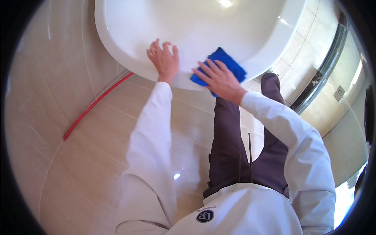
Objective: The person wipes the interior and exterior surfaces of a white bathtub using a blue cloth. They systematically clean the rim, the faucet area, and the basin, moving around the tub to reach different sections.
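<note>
A glossy white bathtub [129, 63] stands before me, with its rounded end nearest. My right hand [220, 77] lies spread on a folded blue cloth [233, 64], pressing it against the near rim. Part of the cloth hangs down past the rim's outer edge. To the left, my left hand [165, 60] is at the inner side of the same rim, fingers apart and bent, with nothing in it. Whether its fingertips touch the tub surface, I cannot tell.
Along the foot of the tiled wall [58, 73] on the left runs a thin red pole or hose [97, 102]. Beige tiles [188, 114] lie beneath the tub. A dark raised strip [320, 77] crosses the right side, and a small square metal plate [340, 93] sits beyond it.
</note>
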Tool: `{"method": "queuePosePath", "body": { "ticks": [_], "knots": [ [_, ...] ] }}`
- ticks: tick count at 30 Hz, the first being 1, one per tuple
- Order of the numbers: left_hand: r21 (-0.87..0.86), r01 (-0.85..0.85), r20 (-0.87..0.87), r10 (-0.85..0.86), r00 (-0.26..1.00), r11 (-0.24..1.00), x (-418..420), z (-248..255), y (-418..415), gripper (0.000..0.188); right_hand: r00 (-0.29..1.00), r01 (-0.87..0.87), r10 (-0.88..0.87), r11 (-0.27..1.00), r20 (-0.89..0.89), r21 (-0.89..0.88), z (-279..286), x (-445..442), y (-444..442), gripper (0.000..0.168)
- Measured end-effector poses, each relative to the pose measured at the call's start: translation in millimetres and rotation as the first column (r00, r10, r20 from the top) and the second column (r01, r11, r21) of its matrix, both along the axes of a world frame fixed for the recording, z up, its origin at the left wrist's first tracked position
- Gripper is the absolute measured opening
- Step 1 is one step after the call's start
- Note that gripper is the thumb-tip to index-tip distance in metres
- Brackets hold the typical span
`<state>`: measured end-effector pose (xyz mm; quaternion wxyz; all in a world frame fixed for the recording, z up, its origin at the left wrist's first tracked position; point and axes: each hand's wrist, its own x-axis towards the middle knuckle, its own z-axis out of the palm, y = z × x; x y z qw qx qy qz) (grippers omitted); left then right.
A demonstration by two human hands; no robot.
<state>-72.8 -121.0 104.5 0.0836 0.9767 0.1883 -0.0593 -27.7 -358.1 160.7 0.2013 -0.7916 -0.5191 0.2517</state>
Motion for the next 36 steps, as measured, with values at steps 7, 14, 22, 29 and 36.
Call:
{"method": "queuePosePath", "body": {
  "ticks": [7,14,22,29,36],
  "knots": [
    [-0.238,-0.137,0.109,0.166,0.980,0.962,33.3,38.0,-122.4,0.022,0.966,0.007,0.004,0.999,0.258,-0.039,7.3,171.5,-101.6,0.066],
    [-0.323,-0.273,0.104,0.321,0.941,0.906,67.3,49.9,-194.4,0.030,0.843,0.135,-0.137,0.990,0.520,0.042,17.1,280.2,-45.3,0.042],
    [-0.472,-0.288,0.011,0.332,0.943,0.833,60.5,65.5,-176.5,0.034,0.822,0.347,-0.384,0.923,0.420,0.164,31.8,270.7,-25.5,0.037],
    [-0.441,-0.341,-0.039,0.362,0.932,0.830,66.0,68.0,-183.3,0.034,0.823,0.375,-0.424,0.905,0.377,0.201,22.3,274.8,-32.3,0.037],
    [-0.503,-0.365,-0.015,0.414,0.910,0.784,76.8,68.8,-190.4,0.034,0.788,0.385,-0.418,0.907,0.452,0.169,19.3,265.3,-32.1,0.040]
  ]
}}
